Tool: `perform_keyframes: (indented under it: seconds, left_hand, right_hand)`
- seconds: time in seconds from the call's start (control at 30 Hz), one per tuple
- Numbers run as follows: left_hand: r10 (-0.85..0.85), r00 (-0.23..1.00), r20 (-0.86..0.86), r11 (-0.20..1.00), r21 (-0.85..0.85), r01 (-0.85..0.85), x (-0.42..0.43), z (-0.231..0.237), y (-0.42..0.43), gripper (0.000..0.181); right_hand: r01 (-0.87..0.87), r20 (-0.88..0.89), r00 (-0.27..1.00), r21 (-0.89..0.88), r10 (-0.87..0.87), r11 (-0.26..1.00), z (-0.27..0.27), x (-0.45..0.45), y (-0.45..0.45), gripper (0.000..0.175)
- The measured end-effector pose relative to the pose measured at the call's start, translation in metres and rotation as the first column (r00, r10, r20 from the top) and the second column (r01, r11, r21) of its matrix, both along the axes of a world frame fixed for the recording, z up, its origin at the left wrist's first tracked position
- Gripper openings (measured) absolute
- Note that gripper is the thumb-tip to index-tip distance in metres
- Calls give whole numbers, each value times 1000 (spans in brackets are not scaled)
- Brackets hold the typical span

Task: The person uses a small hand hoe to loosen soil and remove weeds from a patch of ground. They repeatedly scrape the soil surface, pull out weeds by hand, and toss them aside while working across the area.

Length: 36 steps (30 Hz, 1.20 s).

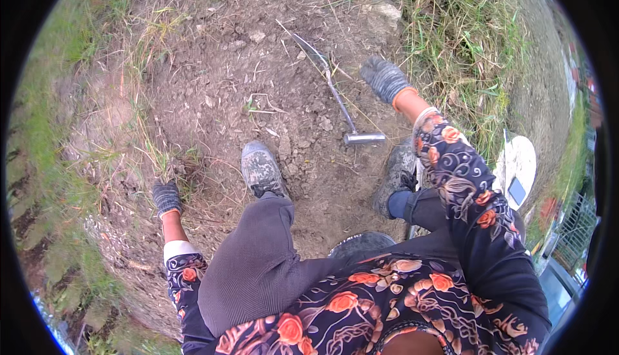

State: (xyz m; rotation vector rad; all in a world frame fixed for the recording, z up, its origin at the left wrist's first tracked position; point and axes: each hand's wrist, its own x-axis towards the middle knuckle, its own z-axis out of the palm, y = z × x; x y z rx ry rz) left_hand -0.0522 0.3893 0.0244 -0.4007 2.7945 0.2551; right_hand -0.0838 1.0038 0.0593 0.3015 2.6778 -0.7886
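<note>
My left hand (167,198), in a grey knitted glove, is closed at the base of a grass clump (167,164) with dark, soil-covered matter around it. My right hand (385,79), gloved alike with an orange cuff, is over bare soil at the edge of the thick grass. Its fingers are curled together; nothing shows in them, though the palm side is hidden. Left of it, a metal hand tool (338,96) lies on the ground. It has a narrow blade pointing away from me and a shiny cylindrical crosspiece at the near end, close to my right shoe.
Cracked soil (217,99) with dry stalks spreads before me. Dense grass (459,41) grows at the right. A dark round object (362,244) sits between my legs. To the right, a phone-like flat object (517,190) lies on a white surface (524,159).
</note>
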Motion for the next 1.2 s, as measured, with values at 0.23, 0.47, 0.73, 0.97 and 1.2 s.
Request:
perform_keyframes:
  seconds: [0.23, 0.47, 0.73, 0.97, 1.2]
  left_hand:
    - [-38, 995, -98, 991, 123, 50, 2, -48, 48, 40]
    - [-116, 993, 6, 992, 40, 116, 2, -49, 93, 58]
    - [-92, 996, 3, 978, 188, 90, 10, -49, 85, 54]
    - [-78, 997, -11, 985, 157, 78, 9, -41, 92, 54]
    - [-80, 997, -16, 988, 130, 81, 6, -38, 98, 53]
  right_hand:
    - [-106, 279, 958, 106, 73, 989, -27, 28, -40, 48]
    - [-85, 283, 957, 43, 70, 995, -33, 24, -51, 50]
    - [-234, 384, 894, -39, 231, 972, -37, 11, -44, 53]
    - [604, 571, 785, -621, -241, 498, 22, 12, -38, 22]
    - [-292, 121, 935, -265, 333, 919, 10, -20, -161, 36]
